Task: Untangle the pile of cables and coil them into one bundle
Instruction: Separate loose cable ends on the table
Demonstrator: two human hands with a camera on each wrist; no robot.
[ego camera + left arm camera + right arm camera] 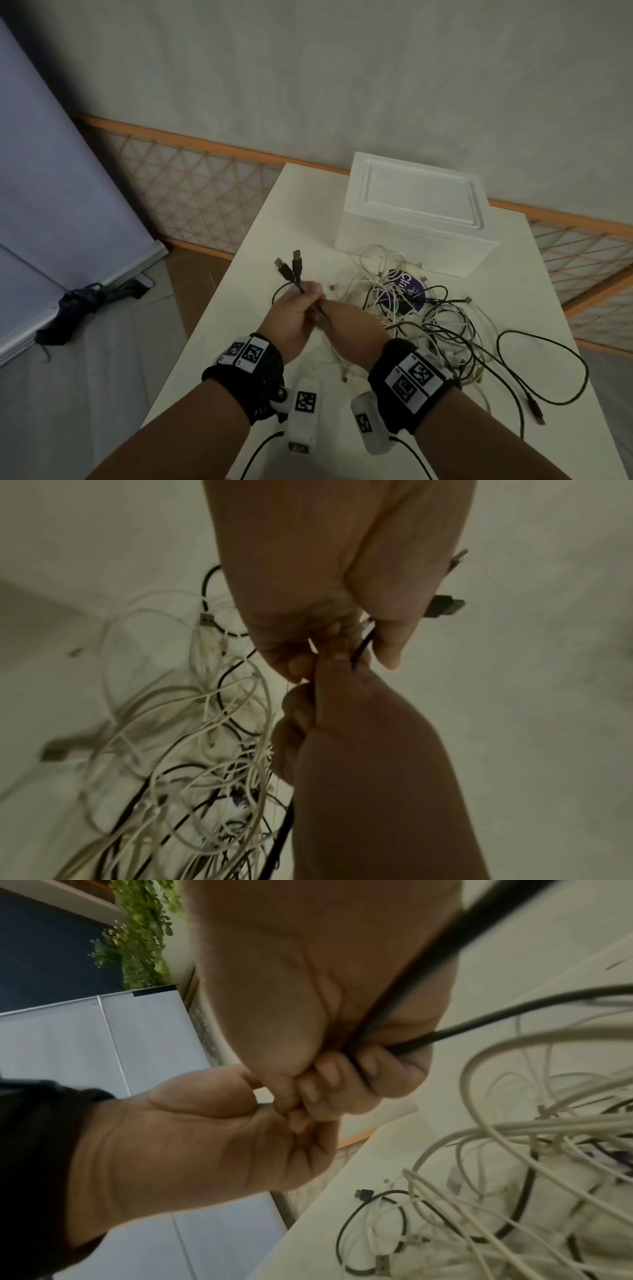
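Observation:
A tangle of white and black cables point(414, 308) lies on the white table point(260, 240), right of both hands. My left hand point(306, 296) pinches black cables just below two black USB plugs point(291, 267) that stick up from its fingers. Pressed against it, my right hand point(330, 317) curls round the same black cable strands point(424, 1042), which run off into the pile point(514, 1150). In the left wrist view the left hand point(342, 647) meets the right hand point(318, 696), with the plugs point(445, 607) beyond the thumb. How the strands run inside the fists is hidden.
A white foam box point(411, 212) stands at the table's far side behind the pile. One long black cable point(548, 370) loops toward the right edge. A dark bundle point(72, 308) lies on the floor left of the table, by a grey panel point(51, 205).

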